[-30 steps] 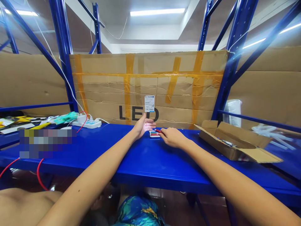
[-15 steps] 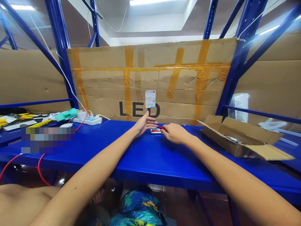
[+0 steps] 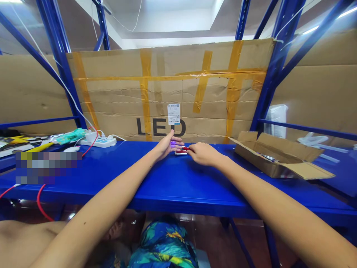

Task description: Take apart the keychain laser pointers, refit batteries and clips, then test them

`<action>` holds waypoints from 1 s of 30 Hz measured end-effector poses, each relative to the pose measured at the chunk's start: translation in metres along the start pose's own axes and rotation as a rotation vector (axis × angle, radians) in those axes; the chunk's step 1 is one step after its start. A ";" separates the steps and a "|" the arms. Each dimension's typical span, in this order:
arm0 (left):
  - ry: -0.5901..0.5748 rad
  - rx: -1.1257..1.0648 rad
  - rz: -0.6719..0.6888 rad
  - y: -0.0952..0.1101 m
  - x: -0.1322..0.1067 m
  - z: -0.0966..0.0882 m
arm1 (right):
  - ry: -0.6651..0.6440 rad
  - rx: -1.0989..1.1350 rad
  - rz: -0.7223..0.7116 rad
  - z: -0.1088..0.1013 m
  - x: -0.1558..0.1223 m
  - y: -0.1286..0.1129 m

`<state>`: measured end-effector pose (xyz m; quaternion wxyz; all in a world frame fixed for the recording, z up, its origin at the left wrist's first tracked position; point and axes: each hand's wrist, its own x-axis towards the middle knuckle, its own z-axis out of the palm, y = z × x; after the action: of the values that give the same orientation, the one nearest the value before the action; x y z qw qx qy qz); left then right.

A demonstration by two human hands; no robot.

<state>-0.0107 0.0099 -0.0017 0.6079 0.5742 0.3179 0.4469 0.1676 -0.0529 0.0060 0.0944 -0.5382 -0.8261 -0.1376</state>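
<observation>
Both my arms reach forward over the blue metal shelf point(image 3: 173, 182). My left hand point(image 3: 168, 144) lies open with its fingers stretched flat, cupped against the left side of a small row of thin pens point(image 3: 180, 152) lying on the shelf. From the right, my right hand point(image 3: 202, 153) comes in with its fingers pinched on a red pen point(image 3: 185, 148) at the top of that row. The rest of the row is mostly hidden between the two hands.
A taped cardboard sheet marked LED point(image 3: 167, 93) stands upright just behind the hands. An open cardboard box point(image 3: 279, 156) sits to the right. A white power strip point(image 3: 97, 142) with cables, a teal item and papers lie at the left. Blue rack posts point(image 3: 267, 85) flank the shelf.
The view has tilted slightly up and shifted. Both hands stay at the row of pens; the left fingers have closed in a little toward it.
</observation>
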 end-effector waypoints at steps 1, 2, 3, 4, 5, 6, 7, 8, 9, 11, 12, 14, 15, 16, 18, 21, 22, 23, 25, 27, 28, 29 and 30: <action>0.000 0.003 -0.002 0.000 0.000 0.000 | -0.003 -0.001 0.007 0.000 0.000 0.000; 0.001 0.005 -0.003 0.000 0.000 0.000 | -0.006 -0.001 0.010 0.000 0.000 0.000; 0.001 0.004 -0.002 0.001 0.000 0.000 | -0.009 -0.002 0.011 0.000 0.000 -0.001; -0.001 -0.001 -0.003 0.001 0.000 0.001 | -0.012 -0.001 0.007 0.000 0.000 -0.001; -0.004 -0.007 -0.005 0.001 -0.001 0.001 | -0.015 0.001 0.004 0.000 0.000 -0.001; -0.010 -0.015 -0.009 0.001 -0.001 0.001 | -0.018 0.004 0.002 0.000 0.000 -0.001; -0.014 -0.023 -0.014 0.001 -0.002 0.001 | -0.021 0.007 0.001 0.000 0.000 -0.001; -0.017 -0.028 -0.019 0.001 -0.002 0.002 | -0.023 0.010 0.001 0.000 0.000 -0.001; -0.017 -0.031 -0.021 0.001 -0.002 0.002 | -0.022 0.012 0.001 0.000 0.000 -0.001; -0.016 -0.030 -0.019 0.001 -0.002 0.002 | -0.013 0.011 -0.002 0.000 0.000 0.000; -0.014 -0.025 -0.017 0.001 -0.002 0.002 | -0.012 0.009 -0.007 0.000 0.000 0.000; -0.009 -0.013 -0.014 0.001 -0.002 0.003 | -0.018 0.009 -0.013 0.001 0.000 0.000; -0.008 -0.005 -0.014 0.001 -0.002 0.003 | -0.022 0.011 -0.016 0.001 0.000 0.000; -0.007 0.002 -0.015 0.001 -0.001 0.003 | -0.024 0.015 -0.019 0.001 0.000 0.000; -0.017 0.016 -0.023 0.001 -0.001 0.003 | -0.022 0.018 -0.022 0.001 0.000 -0.001; -0.036 0.031 -0.033 0.002 -0.001 0.003 | -0.025 0.002 -0.009 0.001 -0.001 -0.001; -0.043 0.035 -0.037 0.002 -0.001 0.003 | -0.030 -0.005 -0.001 0.001 -0.001 -0.002; -0.048 0.038 -0.040 0.002 -0.001 0.003 | -0.036 -0.010 0.006 0.001 -0.001 -0.002; -0.053 0.044 -0.048 0.002 -0.001 0.003 | -0.044 -0.015 0.013 0.001 -0.001 -0.002; -0.047 0.051 -0.049 0.002 -0.001 0.004 | -0.045 -0.016 0.014 0.000 0.000 -0.002; -0.044 0.052 -0.047 0.002 -0.001 0.004 | -0.045 -0.015 0.015 0.000 0.000 -0.001; -0.043 0.053 -0.045 0.002 -0.001 0.004 | -0.046 -0.014 0.018 0.000 0.001 -0.001; -0.044 0.053 -0.044 0.002 -0.001 0.004 | -0.049 -0.013 0.022 0.000 0.001 -0.001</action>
<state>-0.0076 0.0067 0.0005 0.6088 0.5927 0.3287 0.4123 0.1665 -0.0523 0.0059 0.0722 -0.5510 -0.8213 -0.1288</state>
